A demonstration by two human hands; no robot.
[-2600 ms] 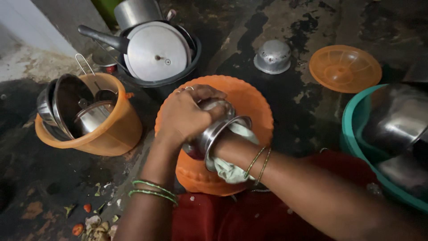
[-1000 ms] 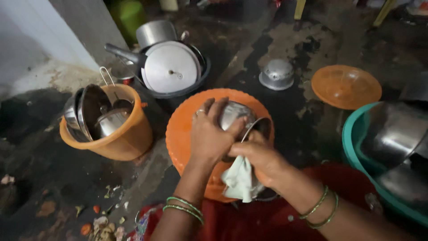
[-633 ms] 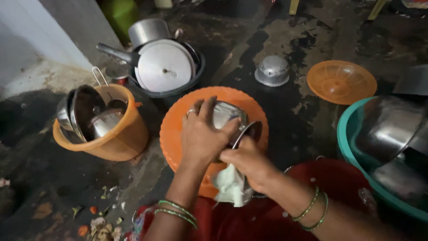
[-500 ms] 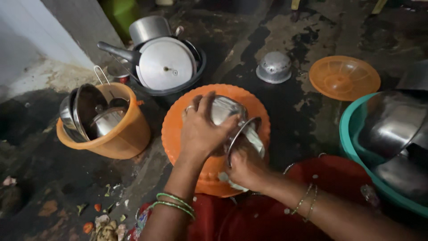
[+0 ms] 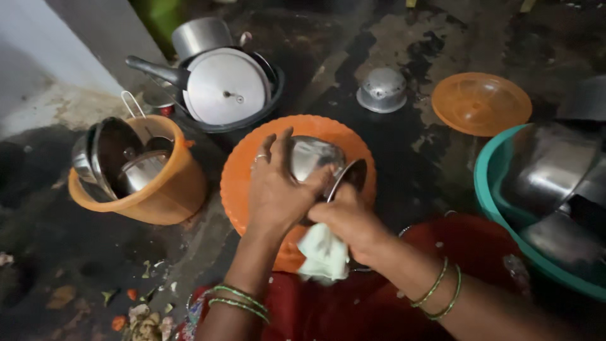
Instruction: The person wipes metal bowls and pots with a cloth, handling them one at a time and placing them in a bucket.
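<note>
Head view looks down on two bare hands working over an orange plastic basin (image 5: pixel 252 183) on the wet dark floor (image 5: pixel 404 151). Left hand (image 5: pixel 274 192) has its fingers (image 5: pixel 270 146) spread and wrapped over the back of a small steel pot (image 5: pixel 312 158), clamped on it; the pot lies tilted on its side just above the basin. Right hand (image 5: pixel 350 221) is closed on a pale cloth (image 5: pixel 323 254), its fingers bunched at the pot's rim, and the cloth hangs below them towards the person's red clothing (image 5: pixel 379 303). Green bangles sit on both wrists.

Left of the left fingers stands an orange bucket (image 5: pixel 167 192) filled with steel vessels. Beyond the fingers lies a dark pan (image 5: pixel 265 110) with a round steel lid (image 5: pixel 224 85) on it, and a steel container (image 5: pixel 201 35) behind. Farther right of the fingers, an upturned steel bowl (image 5: pixel 382 89) and an orange strainer bowl (image 5: pixel 481 102) rest on the floor. Well right of the right fingers, a green tub (image 5: pixel 489 189) holds large steel pots (image 5: pixel 549 167).
</note>
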